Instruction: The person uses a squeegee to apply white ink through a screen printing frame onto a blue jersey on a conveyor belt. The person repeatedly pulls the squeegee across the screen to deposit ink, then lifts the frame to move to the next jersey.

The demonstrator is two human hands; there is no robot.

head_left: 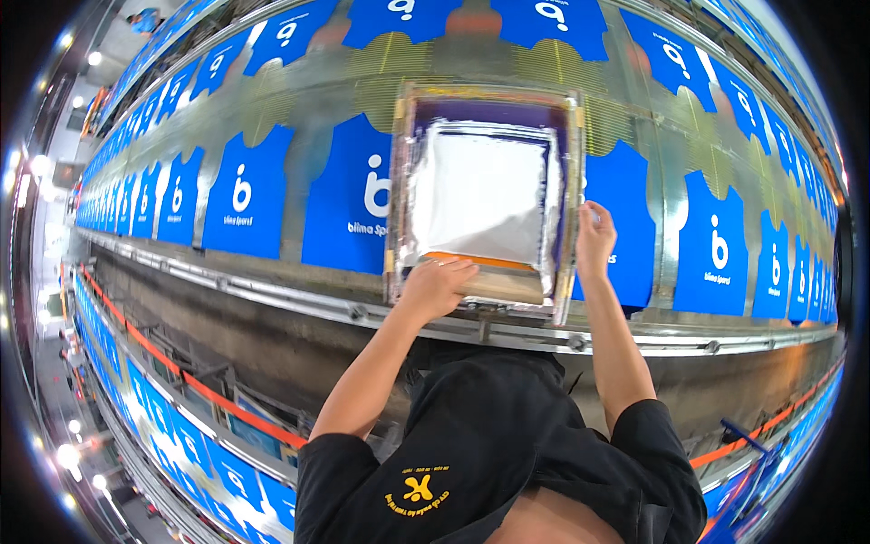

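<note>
A screen printing frame (575,181) lies over a blue shirt panel (343,204) on the long table. White ink (485,186) covers much of its mesh, with dark purple along the top and right. At the near end sits a squeegee (503,283) with a wooden handle and an orange blade. My left hand (437,288) grips its left end, fingers over the top. Beside the frame's right edge, my right hand (596,238) is closed with its fingers curled together. Whatever may be between those fingers is too small to name.
Rows of blue shirt panels (246,190) with white prints line the table on both sides and along its far edge. A metal rail (272,288) runs along the near edge. Behind me at the left stands another table of blue panels (172,417), with an orange rail (204,390).
</note>
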